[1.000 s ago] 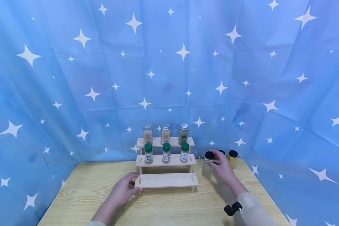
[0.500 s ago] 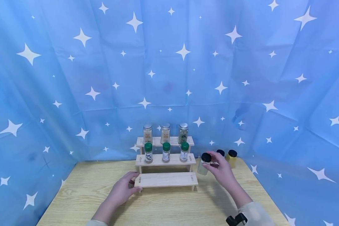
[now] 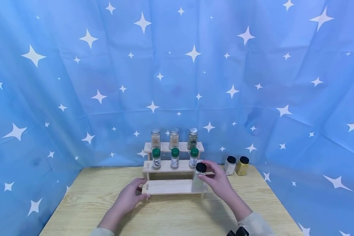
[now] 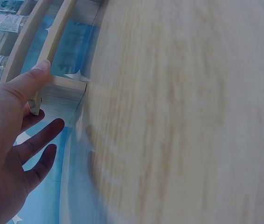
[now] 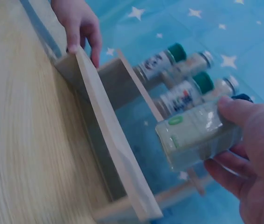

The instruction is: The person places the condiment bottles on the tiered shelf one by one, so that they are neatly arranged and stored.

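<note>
Right fingers (image 5: 227, 176) grip a jar (image 5: 199, 135), left fingers (image 4: 41, 140) pinch the rack (image 3: 168, 186) — green-capped bottles (image 3: 174, 160) stand behind.

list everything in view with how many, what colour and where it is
rack: 1, pale wood, three-tiered, on the table
held jar: 1, clear with pale contents, black cap, by the rack's right end
white jar: 1, black cap, right of the rack
yellow jar: 1, black cap, beside the white jar
green-capped jars: 3, white labels, rack's middle
silver-capped jars: 3, two pale, one dark green, rack's top
table: 1, light wood, under the rack
curtain: 1, blue, white stars, behind and both sides
black device: 1, at the right sleeve
sleeves: 2, off-white, lower edge
left hand: 1, gripping the rack's left end
right hand: 1, around the held jar
</note>
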A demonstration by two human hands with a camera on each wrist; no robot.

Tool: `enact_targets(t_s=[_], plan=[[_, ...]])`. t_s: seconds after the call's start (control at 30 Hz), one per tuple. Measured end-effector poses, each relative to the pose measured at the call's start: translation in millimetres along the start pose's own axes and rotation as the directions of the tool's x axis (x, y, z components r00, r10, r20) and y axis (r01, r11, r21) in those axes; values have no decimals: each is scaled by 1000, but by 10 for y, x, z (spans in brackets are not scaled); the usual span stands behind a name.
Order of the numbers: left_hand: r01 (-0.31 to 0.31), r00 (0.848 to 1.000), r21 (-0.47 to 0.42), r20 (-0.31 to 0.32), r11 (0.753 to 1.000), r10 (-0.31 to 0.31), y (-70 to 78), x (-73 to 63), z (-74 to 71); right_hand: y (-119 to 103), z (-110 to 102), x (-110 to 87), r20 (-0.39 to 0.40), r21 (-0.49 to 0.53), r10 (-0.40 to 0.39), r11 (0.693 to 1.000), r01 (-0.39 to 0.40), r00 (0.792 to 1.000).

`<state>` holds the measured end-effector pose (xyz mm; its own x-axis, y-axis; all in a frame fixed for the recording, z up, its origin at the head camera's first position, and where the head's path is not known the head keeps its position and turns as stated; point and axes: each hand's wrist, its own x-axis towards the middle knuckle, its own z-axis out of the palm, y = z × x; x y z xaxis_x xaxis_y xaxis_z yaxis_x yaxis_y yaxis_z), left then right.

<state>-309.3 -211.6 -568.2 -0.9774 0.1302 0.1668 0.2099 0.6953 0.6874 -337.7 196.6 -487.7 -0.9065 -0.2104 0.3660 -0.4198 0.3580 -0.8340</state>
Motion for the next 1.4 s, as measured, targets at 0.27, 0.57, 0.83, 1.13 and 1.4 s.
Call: enact_targets(t_s=[0.27, 0.57, 0.83, 1.13, 1.4], plan=[[8, 1000, 0, 2, 1000, -8, 17, -2, -8, -138, 467, 58, 51, 22, -8, 1000, 6, 999], [16, 1000, 3, -1, 1000, -16, 36, 1, 15, -247, 867, 147, 125, 69, -64, 996, 56, 990], [15, 1000, 15, -8, 1000, -15, 37, 10, 7, -310, 1138, 200, 162, 83, -98, 993, 85, 982], [4, 1000, 29, -7, 1000, -4, 30, -5, -5, -324, 1401, 226, 171, 96, -110, 991, 94, 979], [-25, 1000, 18, 5, 1000, 25, 12, 2, -17, -339, 1523, 208, 160, 105, -99, 991, 83, 982]])
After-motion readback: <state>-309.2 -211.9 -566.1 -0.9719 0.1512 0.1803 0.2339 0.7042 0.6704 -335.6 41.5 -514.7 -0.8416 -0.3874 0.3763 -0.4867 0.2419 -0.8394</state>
